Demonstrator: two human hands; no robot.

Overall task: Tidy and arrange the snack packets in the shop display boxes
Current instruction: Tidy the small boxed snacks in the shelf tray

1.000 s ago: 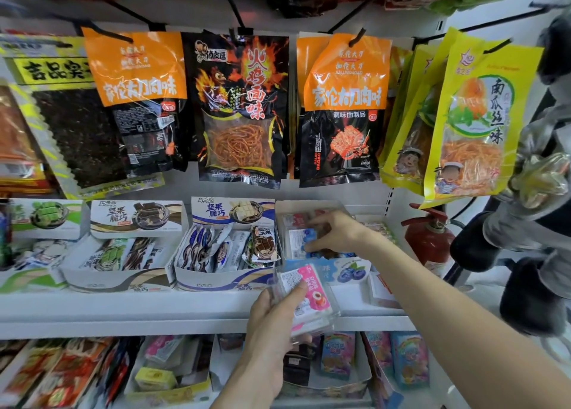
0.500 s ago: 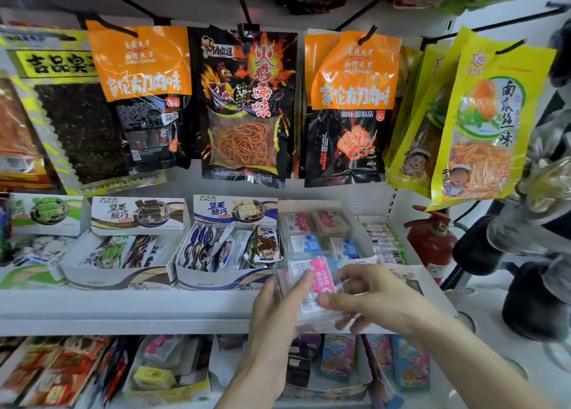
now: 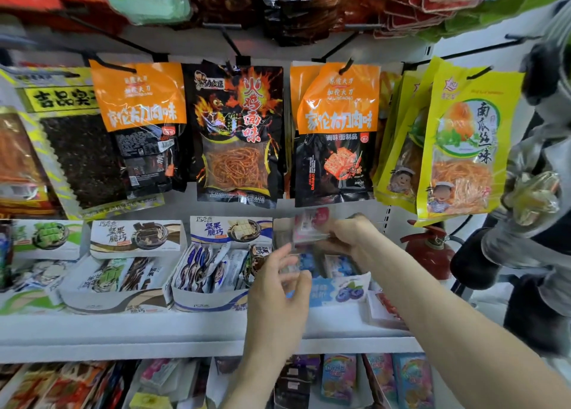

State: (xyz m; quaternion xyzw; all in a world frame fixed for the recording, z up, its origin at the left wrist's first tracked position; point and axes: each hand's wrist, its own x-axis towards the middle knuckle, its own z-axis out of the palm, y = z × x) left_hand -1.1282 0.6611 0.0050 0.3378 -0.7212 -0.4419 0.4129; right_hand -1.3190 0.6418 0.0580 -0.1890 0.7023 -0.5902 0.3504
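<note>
A light blue display box with a blueberry picture [image 3: 340, 289] stands on the white shelf [image 3: 154, 331], with blue packets [image 3: 338, 266] inside. My right hand [image 3: 349, 235] reaches over the back of this box and grips a small pink packet [image 3: 310, 224], held upright above the rear row. My left hand [image 3: 278, 288] hovers at the box's front left corner. Its thumb and fingers pinch a blurred translucent packet [image 3: 290, 268].
Left of it stand a blue-white box of packets [image 3: 210, 303] and a brown-white box [image 3: 114, 303]. Large snack bags [image 3: 238, 136] hang on hooks just above. A red fire extinguisher [image 3: 429, 251] is at the right; more boxes fill the lower shelf [image 3: 340, 377].
My right hand took the pink packet from my left hand's stack and carried it up to the back of the blueberry box. My left hand rose toward the box front.
</note>
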